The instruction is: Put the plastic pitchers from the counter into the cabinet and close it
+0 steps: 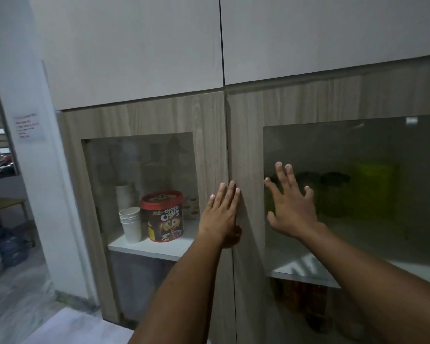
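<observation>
A wood-grain cabinet with two glass-paned doors fills the view, and both doors look shut. My left hand (pixel 221 214) lies flat on the inner edge of the left door (pixel 209 145), fingers straight. My right hand (pixel 291 207) presses with spread fingers on the right door (pixel 246 145), partly over its dark glass pane (pixel 358 189). Behind that tinted glass I make out dim yellow-green pitchers (pixel 372 184) with dark lids on the shelf. Neither hand holds anything.
Behind the left pane stand a stack of white paper cups (pixel 130 224) and a red Choco Chips tub (pixel 164 217) on a white shelf. White upper cabinet doors sit above. A white counter corner (pixel 80 326) shows at the bottom left; a doorway opens at the far left.
</observation>
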`<control>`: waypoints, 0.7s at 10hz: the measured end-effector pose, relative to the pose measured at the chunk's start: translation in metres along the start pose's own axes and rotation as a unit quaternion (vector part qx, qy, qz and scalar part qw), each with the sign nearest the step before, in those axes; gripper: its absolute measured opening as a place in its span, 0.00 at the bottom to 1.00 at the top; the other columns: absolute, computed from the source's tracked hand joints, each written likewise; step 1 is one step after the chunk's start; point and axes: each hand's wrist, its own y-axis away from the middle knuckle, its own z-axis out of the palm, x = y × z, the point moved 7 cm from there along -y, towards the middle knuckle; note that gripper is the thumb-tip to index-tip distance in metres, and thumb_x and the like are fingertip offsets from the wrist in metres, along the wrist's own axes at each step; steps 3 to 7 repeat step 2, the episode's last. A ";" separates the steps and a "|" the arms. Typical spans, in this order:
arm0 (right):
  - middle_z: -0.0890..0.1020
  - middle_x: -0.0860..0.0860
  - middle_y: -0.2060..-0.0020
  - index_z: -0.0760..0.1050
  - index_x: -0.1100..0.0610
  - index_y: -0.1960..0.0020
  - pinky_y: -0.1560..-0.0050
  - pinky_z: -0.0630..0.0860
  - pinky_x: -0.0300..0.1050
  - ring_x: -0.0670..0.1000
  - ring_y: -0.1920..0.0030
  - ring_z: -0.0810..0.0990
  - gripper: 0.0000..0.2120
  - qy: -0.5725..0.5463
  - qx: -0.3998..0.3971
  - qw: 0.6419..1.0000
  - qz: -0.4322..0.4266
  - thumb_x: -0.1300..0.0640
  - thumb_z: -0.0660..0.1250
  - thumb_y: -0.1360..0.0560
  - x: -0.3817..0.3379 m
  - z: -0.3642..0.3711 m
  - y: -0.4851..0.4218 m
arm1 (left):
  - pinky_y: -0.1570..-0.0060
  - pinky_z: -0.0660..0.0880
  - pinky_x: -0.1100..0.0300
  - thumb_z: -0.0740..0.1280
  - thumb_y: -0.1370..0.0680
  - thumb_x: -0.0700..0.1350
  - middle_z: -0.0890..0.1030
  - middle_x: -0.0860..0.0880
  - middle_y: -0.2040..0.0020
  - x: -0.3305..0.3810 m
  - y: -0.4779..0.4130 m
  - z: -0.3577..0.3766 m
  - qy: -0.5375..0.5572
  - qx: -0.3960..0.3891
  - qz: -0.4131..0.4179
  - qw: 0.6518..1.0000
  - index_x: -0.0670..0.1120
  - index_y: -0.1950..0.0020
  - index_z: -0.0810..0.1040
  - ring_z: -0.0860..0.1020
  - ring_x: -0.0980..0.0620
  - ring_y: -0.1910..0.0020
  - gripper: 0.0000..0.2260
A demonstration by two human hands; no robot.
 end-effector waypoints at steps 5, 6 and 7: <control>0.62 0.57 0.24 0.72 0.52 0.34 0.37 0.68 0.61 0.60 0.25 0.62 0.23 -0.036 0.097 0.995 0.001 0.48 0.65 0.28 -0.013 -0.024 -0.002 | 0.20 0.52 0.46 0.67 0.21 0.52 0.40 0.46 0.16 0.001 0.007 -0.019 0.015 0.029 0.019 0.999 0.48 0.17 0.43 0.43 0.44 0.17 0.41; 0.62 0.57 0.24 0.72 0.52 0.34 0.37 0.68 0.61 0.60 0.25 0.62 0.23 -0.036 0.097 0.995 0.001 0.48 0.65 0.28 -0.013 -0.024 -0.002 | 0.20 0.52 0.46 0.67 0.21 0.52 0.40 0.46 0.16 0.001 0.007 -0.019 0.015 0.029 0.019 0.999 0.48 0.17 0.43 0.43 0.44 0.17 0.41; 0.62 0.57 0.24 0.72 0.52 0.34 0.37 0.68 0.61 0.60 0.25 0.62 0.23 -0.036 0.097 0.995 0.001 0.48 0.65 0.28 -0.013 -0.024 -0.002 | 0.20 0.52 0.46 0.67 0.21 0.52 0.40 0.46 0.16 0.001 0.007 -0.019 0.015 0.029 0.019 0.999 0.48 0.17 0.43 0.43 0.44 0.17 0.41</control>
